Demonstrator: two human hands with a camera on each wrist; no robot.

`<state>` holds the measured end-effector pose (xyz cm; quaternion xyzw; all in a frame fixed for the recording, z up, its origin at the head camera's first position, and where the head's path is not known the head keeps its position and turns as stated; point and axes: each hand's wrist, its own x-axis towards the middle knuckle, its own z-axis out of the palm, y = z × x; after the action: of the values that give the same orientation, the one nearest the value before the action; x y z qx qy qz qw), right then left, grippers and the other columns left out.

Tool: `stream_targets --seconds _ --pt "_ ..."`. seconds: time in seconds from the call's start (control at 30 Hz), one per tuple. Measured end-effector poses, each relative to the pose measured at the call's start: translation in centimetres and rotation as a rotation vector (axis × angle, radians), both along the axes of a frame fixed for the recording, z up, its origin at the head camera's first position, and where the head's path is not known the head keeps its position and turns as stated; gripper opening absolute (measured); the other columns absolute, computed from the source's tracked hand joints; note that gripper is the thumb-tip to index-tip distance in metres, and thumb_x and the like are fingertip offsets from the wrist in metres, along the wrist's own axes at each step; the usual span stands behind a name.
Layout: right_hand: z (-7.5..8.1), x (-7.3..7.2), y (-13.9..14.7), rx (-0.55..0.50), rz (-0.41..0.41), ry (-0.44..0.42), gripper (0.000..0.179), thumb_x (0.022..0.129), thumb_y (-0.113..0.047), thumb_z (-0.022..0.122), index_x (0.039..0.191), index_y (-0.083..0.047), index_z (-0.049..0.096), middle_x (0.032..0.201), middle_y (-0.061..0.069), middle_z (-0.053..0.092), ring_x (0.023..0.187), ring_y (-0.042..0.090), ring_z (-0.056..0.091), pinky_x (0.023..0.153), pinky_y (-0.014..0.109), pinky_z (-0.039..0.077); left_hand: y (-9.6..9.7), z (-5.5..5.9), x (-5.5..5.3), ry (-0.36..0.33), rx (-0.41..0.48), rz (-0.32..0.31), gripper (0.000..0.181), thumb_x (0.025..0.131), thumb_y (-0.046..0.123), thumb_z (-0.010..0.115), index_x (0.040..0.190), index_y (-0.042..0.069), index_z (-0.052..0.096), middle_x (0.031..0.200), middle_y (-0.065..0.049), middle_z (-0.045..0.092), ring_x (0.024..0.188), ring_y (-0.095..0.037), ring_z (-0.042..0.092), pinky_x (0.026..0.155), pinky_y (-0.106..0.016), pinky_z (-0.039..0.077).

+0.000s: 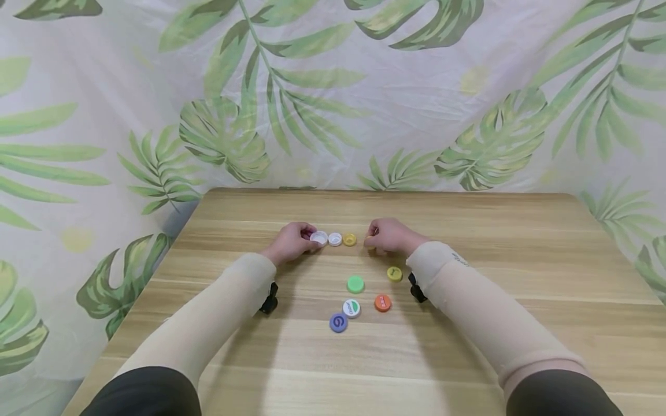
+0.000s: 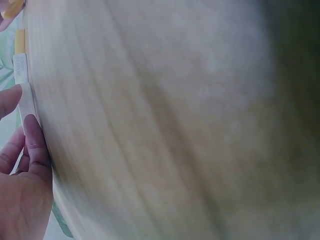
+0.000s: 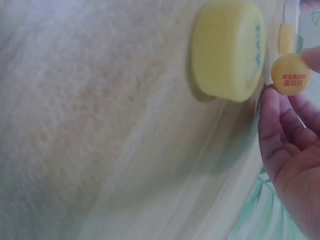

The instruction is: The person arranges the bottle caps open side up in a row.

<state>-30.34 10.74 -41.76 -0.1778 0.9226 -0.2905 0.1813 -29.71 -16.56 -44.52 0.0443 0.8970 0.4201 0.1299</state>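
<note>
Near the back of the table, my left hand (image 1: pixel 293 241) grips a white bottle cap (image 1: pixel 319 238) at its edges, between thumb and finger. That cap lies hollow side up at the left end of a short row. Beside it come a smaller white cap (image 1: pixel 335 239) and a yellow cap (image 1: pixel 350 240), also hollow side up. To the right of the row, my right hand (image 1: pixel 392 236) pinches an orange-yellow bottle cap (image 3: pixel 291 74). It is tipped on edge, its red-printed top facing the right wrist camera.
Nearer me lie a yellow cap (image 1: pixel 394 274), a green cap (image 1: pixel 355 284), an orange cap (image 1: pixel 383 303), a white cap with green print (image 1: pixel 351 308) and a blue cap (image 1: pixel 338 322). A leaf-patterned cloth (image 1: pixel 322 115) hangs behind the wooden table (image 1: pixel 494 225).
</note>
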Motion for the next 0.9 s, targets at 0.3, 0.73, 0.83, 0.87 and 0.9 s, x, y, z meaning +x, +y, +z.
stream_targets --seconds 0.3,0.73,0.83,0.87,0.9 --pt "0.1 -0.3 0.2 0.001 -0.093 0.056 0.017 0.087 -0.013 0.071 0.099 -0.003 0.065 0.091 0.007 0.064 0.081 0.019 0.057 0.072 0.030 0.048 -0.1 0.0 0.0 0.012 -0.010 0.002 0.045 0.094 0.013 0.076 0.131 -0.006 0.060 0.116 -0.016 0.062 0.102 -0.025 0.056 0.089 -0.034 0.050" --pt "0.3 -0.6 1.2 -0.011 -0.083 0.001 0.032 0.089 -0.013 0.076 0.115 0.004 0.067 0.101 0.012 0.066 0.086 0.021 0.059 0.081 0.034 0.051 0.0 -0.3 -0.1 0.007 0.005 0.004 0.042 0.094 0.012 0.076 0.129 -0.006 0.061 0.114 -0.015 0.063 0.101 -0.024 0.056 0.087 -0.033 0.050" --pt "0.2 -0.6 1.6 0.000 -0.091 -0.021 0.029 0.089 -0.011 0.076 0.112 0.003 0.067 0.095 0.010 0.064 0.079 0.019 0.057 0.072 0.030 0.049 -0.1 -0.5 -0.2 0.011 0.001 0.004 0.043 0.093 0.013 0.076 0.129 -0.006 0.061 0.115 -0.015 0.063 0.101 -0.024 0.056 0.088 -0.033 0.049" --pt "0.2 -0.7 1.7 0.008 -0.089 -0.023 0.027 0.089 -0.011 0.076 0.111 0.003 0.067 0.095 0.009 0.064 0.079 0.018 0.056 0.071 0.029 0.048 -0.1 -0.5 -0.2 0.011 0.000 0.005 0.043 0.093 0.013 0.076 0.129 -0.006 0.061 0.115 -0.015 0.063 0.101 -0.024 0.056 0.089 -0.034 0.049" --pt "0.1 -0.7 1.7 0.015 -0.086 -0.027 0.026 0.089 -0.010 0.075 0.110 0.003 0.067 0.095 0.009 0.064 0.079 0.018 0.056 0.071 0.028 0.048 -0.2 -0.6 -0.3 0.011 -0.002 0.006 0.043 0.093 0.013 0.076 0.128 -0.006 0.061 0.115 -0.015 0.063 0.102 -0.024 0.056 0.089 -0.034 0.049"
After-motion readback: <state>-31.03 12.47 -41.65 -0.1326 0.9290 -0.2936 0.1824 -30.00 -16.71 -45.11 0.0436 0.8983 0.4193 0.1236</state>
